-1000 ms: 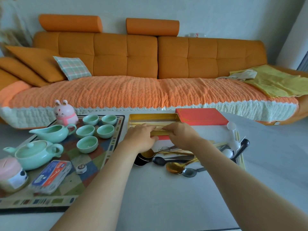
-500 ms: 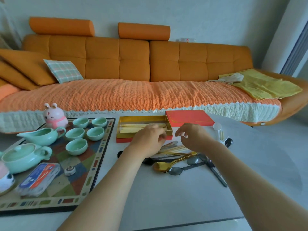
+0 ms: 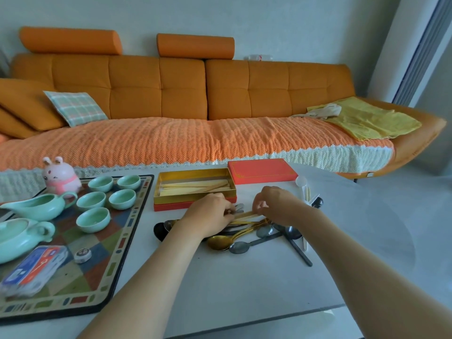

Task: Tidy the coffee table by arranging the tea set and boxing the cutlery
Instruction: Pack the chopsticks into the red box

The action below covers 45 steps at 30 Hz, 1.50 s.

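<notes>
An open gold-lined box (image 3: 195,173) with a red base sits mid-table, holding a few pale chopsticks. Its red lid (image 3: 263,170) lies beside it on the right. In front of the box lies a pile of cutlery (image 3: 244,238): gold and dark spoons and chopsticks. My left hand (image 3: 210,215) and my right hand (image 3: 274,204) hover over that pile, each pinching an end of gold chopsticks (image 3: 244,214). On the left, a patterned mat (image 3: 115,263) carries several mint teacups (image 3: 93,218), a pitcher (image 3: 36,209) and a lidded teapot (image 3: 17,237).
A pink rabbit figure (image 3: 61,174) stands at the mat's back edge. A blue and red packet (image 3: 34,267) and a small round tin (image 3: 82,255) lie on the mat. The orange sofa (image 3: 183,106) runs behind the table. White plastic spoons (image 3: 303,189) lie right of the pile.
Both hands have drawn back from the box to the cutlery pile and taken hold of gold chopsticks there. The camera has shifted slightly to the right.
</notes>
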### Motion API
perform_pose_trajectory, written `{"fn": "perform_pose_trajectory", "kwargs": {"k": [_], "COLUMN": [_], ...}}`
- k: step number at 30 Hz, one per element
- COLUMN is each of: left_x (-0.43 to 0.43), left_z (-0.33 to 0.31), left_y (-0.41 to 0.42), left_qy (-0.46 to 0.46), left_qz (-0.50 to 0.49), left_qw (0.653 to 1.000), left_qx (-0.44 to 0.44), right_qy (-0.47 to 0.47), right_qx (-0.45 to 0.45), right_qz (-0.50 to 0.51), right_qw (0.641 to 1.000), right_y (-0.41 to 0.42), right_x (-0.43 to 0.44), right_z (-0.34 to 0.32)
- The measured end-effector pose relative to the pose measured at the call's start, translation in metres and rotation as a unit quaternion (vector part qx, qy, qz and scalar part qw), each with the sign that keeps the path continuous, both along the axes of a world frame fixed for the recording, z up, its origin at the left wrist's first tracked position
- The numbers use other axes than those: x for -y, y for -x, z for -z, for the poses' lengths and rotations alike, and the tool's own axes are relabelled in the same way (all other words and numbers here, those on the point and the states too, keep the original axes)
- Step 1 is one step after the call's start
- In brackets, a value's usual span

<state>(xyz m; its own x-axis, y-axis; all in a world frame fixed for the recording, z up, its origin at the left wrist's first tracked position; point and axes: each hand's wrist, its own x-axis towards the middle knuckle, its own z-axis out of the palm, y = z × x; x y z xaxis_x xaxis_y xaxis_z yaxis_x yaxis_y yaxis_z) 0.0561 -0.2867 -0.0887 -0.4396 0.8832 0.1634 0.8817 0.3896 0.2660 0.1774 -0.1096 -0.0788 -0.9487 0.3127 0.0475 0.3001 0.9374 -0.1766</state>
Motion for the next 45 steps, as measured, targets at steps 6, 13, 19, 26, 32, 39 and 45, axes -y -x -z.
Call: {"fn": "perform_pose_trajectory", "kwargs": {"k": [6,13,19,26,32,39,45], "left_x": [0.001,0.006,0.029,0.053,0.068,0.067,0.058], "left_z": [-0.002,-0.012,-0.018,-0.011,-0.013,-0.022,-0.011], "left_y": [-0.002,0.013,0.045,0.065,0.065,0.059,0.072], "left_qy": [-0.069,-0.127,-0.158,-0.125,-0.037,0.06,0.024], "left_qz": [-0.005,-0.051,-0.096,-0.128,-0.117,-0.113,-0.109], "left_qw": [0.997,0.99,0.982,0.978,0.992,0.992,0.994], "left_qx": [0.022,0.027,-0.04,-0.111,-0.042,-0.025,0.008], "right_qy": [-0.001,0.003,0.038,0.027,-0.028,-0.022,0.054], "right_qx": [-0.083,-0.217,-0.273,-0.25,-0.175,-0.226,-0.109], "right_qz": [0.012,-0.015,-0.01,0.05,0.084,0.066,-0.035], "right_qw": [0.996,0.976,0.961,0.966,0.981,0.972,0.992], "right_y": [0.004,0.012,0.036,0.076,0.104,0.112,0.105], "right_x": [0.004,0.008,0.022,0.048,0.063,0.066,0.076], "right_z": [0.005,0.003,0.005,0.007,0.008,0.008,0.01]}}
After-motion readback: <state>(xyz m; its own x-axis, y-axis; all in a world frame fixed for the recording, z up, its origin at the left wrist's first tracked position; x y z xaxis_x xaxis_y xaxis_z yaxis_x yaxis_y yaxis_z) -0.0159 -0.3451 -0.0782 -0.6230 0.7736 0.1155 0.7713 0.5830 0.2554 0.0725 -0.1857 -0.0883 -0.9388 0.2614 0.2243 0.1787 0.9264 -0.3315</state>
